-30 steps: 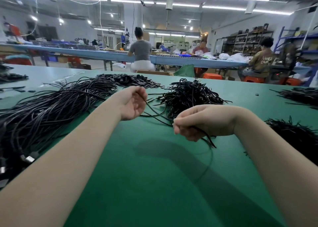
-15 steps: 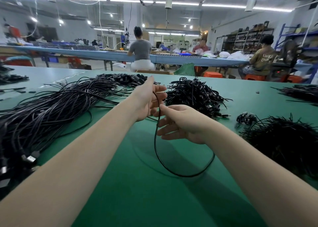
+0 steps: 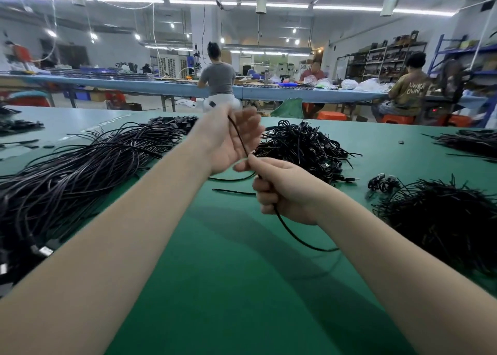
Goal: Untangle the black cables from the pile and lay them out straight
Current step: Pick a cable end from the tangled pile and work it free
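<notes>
One black cable point(image 3: 291, 233) gripped in right hand point(image 3: 285, 190), crossing left hand point(image 3: 228, 139) palm

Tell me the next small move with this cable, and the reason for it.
Probably draw the hands apart to pull the black cable straight. The right hand grips it mid-length, the left hand holds its upper stretch near the plug, blurred, and the tail curves slack below the right hand. Then lay it with the straightened bundle on the left.

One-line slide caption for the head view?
Both hands run one black cable straight above the green table, between cable piles.
</notes>
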`<state>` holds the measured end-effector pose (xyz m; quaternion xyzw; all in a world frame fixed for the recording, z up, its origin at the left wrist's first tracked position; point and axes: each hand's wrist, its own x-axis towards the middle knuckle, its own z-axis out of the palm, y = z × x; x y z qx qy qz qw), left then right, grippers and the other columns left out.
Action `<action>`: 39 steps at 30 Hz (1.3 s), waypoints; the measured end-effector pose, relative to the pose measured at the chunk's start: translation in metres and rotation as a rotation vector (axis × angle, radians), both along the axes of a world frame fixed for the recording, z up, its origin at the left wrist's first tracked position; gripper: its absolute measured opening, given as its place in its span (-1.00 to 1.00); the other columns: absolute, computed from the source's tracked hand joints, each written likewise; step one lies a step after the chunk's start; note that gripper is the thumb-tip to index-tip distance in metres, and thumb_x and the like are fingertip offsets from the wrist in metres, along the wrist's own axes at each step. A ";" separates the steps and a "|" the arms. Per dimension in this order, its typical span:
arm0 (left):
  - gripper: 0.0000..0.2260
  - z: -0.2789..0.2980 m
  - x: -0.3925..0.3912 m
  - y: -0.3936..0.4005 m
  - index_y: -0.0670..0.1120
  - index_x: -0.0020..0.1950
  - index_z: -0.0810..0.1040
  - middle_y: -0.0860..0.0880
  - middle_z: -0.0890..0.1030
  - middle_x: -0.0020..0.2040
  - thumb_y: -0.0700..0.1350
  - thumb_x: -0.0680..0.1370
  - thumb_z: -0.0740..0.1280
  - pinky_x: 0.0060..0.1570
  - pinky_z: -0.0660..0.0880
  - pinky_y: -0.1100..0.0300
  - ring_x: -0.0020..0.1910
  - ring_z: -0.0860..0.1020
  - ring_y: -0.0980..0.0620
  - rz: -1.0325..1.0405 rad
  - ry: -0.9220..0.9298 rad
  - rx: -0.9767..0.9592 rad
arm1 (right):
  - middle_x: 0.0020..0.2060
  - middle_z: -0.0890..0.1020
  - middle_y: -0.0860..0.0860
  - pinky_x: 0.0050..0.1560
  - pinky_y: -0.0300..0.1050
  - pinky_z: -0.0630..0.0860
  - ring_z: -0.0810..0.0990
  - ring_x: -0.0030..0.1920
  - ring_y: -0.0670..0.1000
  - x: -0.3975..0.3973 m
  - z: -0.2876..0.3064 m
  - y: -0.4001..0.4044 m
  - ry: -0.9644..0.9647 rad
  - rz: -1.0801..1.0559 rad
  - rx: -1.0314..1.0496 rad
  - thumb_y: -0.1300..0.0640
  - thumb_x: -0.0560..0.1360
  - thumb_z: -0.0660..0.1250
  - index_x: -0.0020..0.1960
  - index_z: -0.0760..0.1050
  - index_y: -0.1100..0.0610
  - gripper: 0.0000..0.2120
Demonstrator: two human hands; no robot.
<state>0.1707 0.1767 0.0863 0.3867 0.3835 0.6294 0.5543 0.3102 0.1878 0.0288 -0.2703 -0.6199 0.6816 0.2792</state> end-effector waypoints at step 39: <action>-0.49 -0.010 -0.012 -0.007 -0.16 0.04 0.50 -0.09 0.59 0.00 0.16 0.66 -0.10 -0.13 0.40 0.21 -0.04 0.51 -0.05 -0.389 0.869 -0.232 | -0.41 0.45 0.00 -0.40 -0.12 0.26 0.39 -0.37 0.00 0.004 0.017 0.006 -0.529 -0.539 0.931 0.04 0.61 0.17 -0.30 0.38 0.14 -0.67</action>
